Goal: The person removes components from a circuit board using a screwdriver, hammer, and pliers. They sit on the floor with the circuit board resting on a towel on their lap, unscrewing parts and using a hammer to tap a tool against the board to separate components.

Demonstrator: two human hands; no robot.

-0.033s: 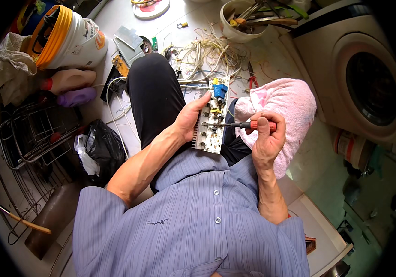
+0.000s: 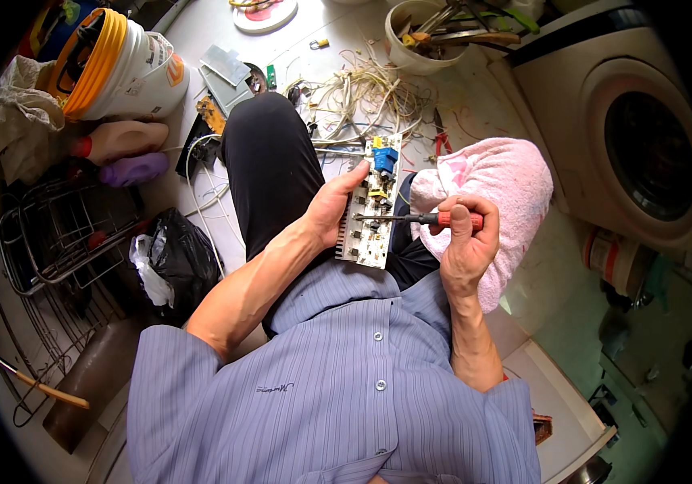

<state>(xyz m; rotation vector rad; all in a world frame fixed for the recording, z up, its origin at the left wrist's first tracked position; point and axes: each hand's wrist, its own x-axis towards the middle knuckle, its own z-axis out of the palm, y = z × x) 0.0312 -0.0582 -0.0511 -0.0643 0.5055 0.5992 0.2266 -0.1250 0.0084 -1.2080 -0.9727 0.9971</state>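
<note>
My left hand (image 2: 330, 210) grips a long circuit board (image 2: 373, 242) by its left side, thumb resting near the top. The board carries a blue transformer-like block (image 2: 384, 159), yellow parts and a finned metal heat sink along its left edge. In my right hand (image 2: 468, 258) is a screwdriver (image 2: 423, 219) with a red and black handle, its fingers wrapped round the grip. The shaft lies level across the board, and its tip is at the board's left side. Whether the tip touches a screw is too small to tell. A pink towel (image 2: 515, 185) covers my right knee.
Beyond the board lies a tangle of wires (image 2: 378, 93), with red-handled pliers (image 2: 441, 139) beside it. A tool bucket (image 2: 410, 52) stands at the far right of these. A washing machine (image 2: 588, 105) is on the right; a black bag (image 2: 185, 254) and wire rack (image 2: 64, 234) are left.
</note>
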